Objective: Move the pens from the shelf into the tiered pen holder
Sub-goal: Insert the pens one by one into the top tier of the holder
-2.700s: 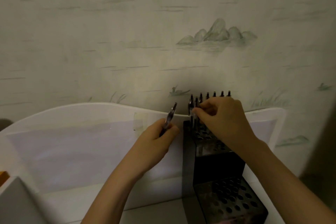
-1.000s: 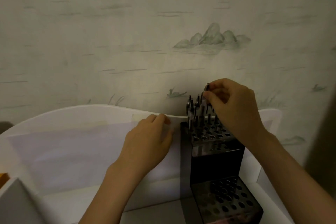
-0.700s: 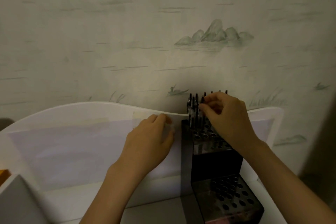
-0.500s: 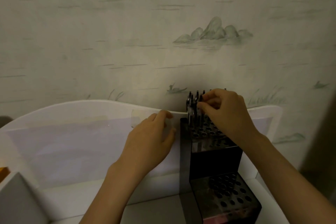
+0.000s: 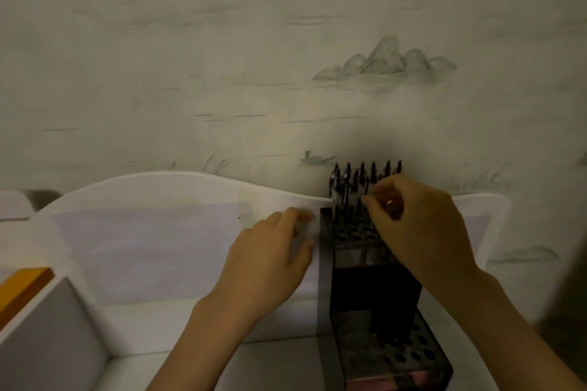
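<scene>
Right hand (image 5: 422,228) pinches pen (image 5: 368,187) above holder (image 5: 374,292) | left hand (image 5: 270,257) relaxed, beside holder

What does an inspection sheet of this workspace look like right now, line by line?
Surface: white shelf with a curved white back panel.
Job's things: black tiered pen holder; pens upright in its top tier, lower tier's holes bare.
Clutter: orange-edged object at left, grey box beside it.
Grips: left hand open, resting against the back panel; right hand pinches a pen at the top tier.
Cables: nothing seen.
Surroundings: pale wallpaper with mountain print.
</scene>
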### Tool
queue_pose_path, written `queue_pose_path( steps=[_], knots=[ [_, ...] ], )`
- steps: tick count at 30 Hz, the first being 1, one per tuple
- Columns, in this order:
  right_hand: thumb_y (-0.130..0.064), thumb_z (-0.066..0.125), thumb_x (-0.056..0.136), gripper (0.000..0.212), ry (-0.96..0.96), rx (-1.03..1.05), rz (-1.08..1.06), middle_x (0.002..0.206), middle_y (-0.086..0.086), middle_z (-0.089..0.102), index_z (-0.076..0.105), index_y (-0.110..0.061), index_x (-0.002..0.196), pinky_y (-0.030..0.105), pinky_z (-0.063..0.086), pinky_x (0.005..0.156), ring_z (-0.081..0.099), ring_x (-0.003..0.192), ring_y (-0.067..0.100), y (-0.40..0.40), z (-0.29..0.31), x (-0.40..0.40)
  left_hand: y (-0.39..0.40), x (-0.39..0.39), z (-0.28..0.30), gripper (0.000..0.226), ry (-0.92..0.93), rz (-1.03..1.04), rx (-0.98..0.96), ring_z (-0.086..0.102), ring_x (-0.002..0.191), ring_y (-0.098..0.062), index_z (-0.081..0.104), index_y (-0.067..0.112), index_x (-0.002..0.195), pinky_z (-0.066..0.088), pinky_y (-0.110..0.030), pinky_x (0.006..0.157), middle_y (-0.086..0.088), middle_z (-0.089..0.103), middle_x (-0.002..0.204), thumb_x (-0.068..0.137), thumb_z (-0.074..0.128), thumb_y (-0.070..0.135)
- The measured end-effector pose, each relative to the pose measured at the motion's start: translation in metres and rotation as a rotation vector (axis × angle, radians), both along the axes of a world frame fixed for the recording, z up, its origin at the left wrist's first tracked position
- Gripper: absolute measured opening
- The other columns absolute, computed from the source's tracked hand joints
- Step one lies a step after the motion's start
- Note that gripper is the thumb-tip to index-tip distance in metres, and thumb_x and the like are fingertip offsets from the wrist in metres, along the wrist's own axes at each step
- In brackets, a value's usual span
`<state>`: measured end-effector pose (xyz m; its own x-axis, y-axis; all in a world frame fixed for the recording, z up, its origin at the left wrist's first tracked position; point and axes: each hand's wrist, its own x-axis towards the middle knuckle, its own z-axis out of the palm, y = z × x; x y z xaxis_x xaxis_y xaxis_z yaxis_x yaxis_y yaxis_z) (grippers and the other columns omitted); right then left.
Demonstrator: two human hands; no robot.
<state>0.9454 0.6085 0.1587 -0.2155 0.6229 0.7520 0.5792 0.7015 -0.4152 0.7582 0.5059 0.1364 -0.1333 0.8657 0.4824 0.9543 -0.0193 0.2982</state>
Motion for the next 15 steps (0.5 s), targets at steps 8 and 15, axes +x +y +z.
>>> queue_pose_path(
  steps=[8, 15],
  knots=[
    [-0.03, 0.076, 0.078, 0.029, -0.175, 0.194, 0.096, 0.091, 0.008, 0.072, 0.072, -0.011, 0.099, 0.037, 0.056, 0.075, 0.067, 0.081, 0.028, -0.035, -0.028, -0.018, -0.032, 0.007, -0.006, 0.038, 0.095, 0.15, -0.057, 0.057, 0.105, -0.017, 0.042, 0.035, 0.129, 0.046, -0.037, 0.088, 0.008, 0.057, 0.119, 0.094, 0.046, 0.047],
    [-0.032, 0.072, 0.082, 0.034, -0.243, 0.157, 0.354, 0.1, 0.003, 0.07, 0.067, -0.016, 0.111, 0.038, 0.055, 0.076, 0.065, 0.087, 0.025, -0.1, -0.04, -0.077, -0.111, -0.023, -0.009, 0.04, 0.13, 0.377, -0.065, 0.055, 0.111, -0.013, 0.038, 0.035, 0.132, 0.042, -0.032, 0.094, 0.011, 0.053, 0.125, 0.095, 0.044, 0.049]
  ],
)
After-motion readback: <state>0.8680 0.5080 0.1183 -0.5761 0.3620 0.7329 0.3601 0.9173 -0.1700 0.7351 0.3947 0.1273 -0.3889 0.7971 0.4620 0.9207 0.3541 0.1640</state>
